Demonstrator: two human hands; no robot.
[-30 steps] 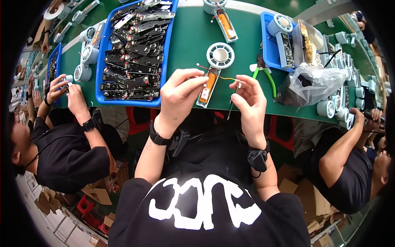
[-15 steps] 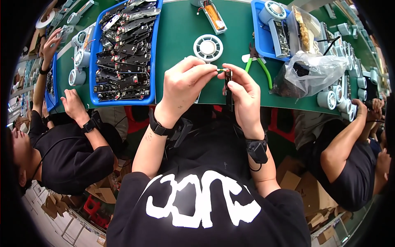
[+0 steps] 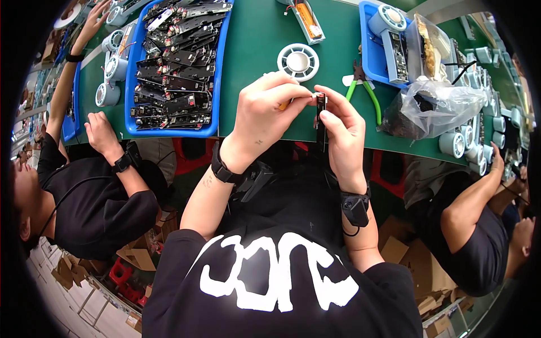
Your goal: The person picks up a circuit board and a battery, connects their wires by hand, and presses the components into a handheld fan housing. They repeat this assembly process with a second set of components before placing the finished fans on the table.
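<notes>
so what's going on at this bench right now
A person at a green workbench holds a small narrow black part upright between both hands. The left hand pinches its top end, with something orange showing under the fingers, and the right hand grips its side. Just beyond lie a white round fan grille, green-handled cutters and a blue tray of black circuit boards. Co-workers sit on both sides.

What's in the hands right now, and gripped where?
Right hand pinches a narrow black strip-shaped part near its upper end; left hand fingertips meet it at the top. The part's kind cannot be told.
</notes>
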